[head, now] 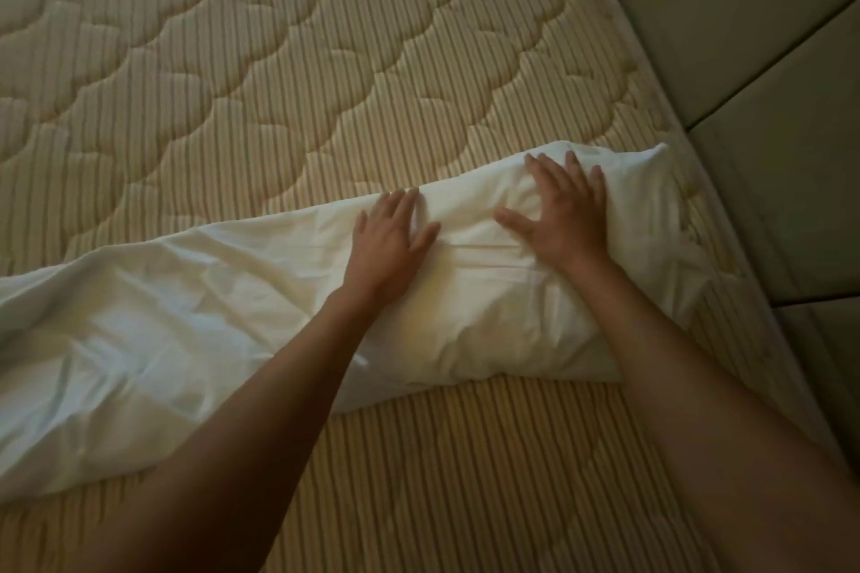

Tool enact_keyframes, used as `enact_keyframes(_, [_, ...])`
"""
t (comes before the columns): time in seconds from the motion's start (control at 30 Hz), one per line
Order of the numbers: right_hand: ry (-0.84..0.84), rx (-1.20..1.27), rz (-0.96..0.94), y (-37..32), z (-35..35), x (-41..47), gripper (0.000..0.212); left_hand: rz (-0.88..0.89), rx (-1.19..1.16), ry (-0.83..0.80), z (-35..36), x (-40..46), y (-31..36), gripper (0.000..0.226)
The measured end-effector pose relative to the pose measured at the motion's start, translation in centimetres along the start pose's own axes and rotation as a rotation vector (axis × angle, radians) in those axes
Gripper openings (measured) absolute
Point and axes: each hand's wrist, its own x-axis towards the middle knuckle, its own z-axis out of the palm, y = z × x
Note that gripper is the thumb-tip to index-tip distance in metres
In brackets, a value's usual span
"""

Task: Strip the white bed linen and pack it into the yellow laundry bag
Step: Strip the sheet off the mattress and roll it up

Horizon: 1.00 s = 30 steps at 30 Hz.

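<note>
White linen (242, 321) lies pressed under both hands on quilted mattress (279, 61).

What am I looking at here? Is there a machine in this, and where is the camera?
No machine: these are a person's two bare arms. The single camera sits on the person's head and looks down, so you see the scene as that person does. Below lies a bare quilted mattress, with a padded headboard at the right. Across the mattress lies white bed linen, bunched thicker at the right end. The left hand and the right hand both rest flat on that bundle with fingers spread, pressing rather than gripping. Nothing is lifted. No yellow laundry bag is in view.
</note>
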Motion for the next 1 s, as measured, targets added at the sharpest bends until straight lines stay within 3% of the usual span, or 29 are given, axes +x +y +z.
enact_keyframes(0.13, [0.006, 0.023, 0.07, 2.5, 0.8, 1.7, 0.114, -0.069, 0.013, -0.041, 1.9, 2.5, 1.1, 0.064])
enact_keyframes(0.23, [0.121, 0.061, 0.257, 5.2, 1.6, 1.4, 0.117, -0.101, 0.049, -0.074, 3.4, 3.2, 1.4, 0.067])
enact_keyframes(0.4, [0.18, 0.271, 0.571, 6.9, 2.9, -0.7, 0.13, -0.131, 0.04, 0.033, 4.3, 4.2, 2.1, 0.059])
enact_keyframes(0.5, [0.065, 0.323, 0.692, 6.8, 3.0, 0.2, 0.114, -0.123, 0.077, 0.03, 4.7, 5.2, 3.0, 0.063])
enact_keyframes(0.6, [0.019, 0.487, 0.644, 7.1, 1.9, 1.3, 0.072, -0.045, 0.063, 0.062, 5.3, 6.3, 3.9, 0.049])
enact_keyframes(0.7, [0.116, 0.541, 0.54, 6.6, -0.2, 2.2, 0.055, 0.03, 0.057, 0.112, 5.2, 7.4, 5.0, 0.028])
enact_keyframes(0.83, [0.223, 0.345, 0.392, 6.3, -3.3, 3.7, 0.057, 0.13, 0.044, 0.227, 4.3, 8.3, 6.5, 0.034])
enact_keyframes(0.93, [0.318, 0.17, 0.345, 6.5, -3.6, 5.0, 0.063, 0.05, -0.111, 0.293, 4.2, 8.6, 7.0, 0.036])
enact_keyframes(1.0, [0.255, 0.072, 0.342, 6.6, -2.0, 5.6, 0.067, -0.017, -0.142, 0.25, 5.1, 8.8, 6.7, 0.036])
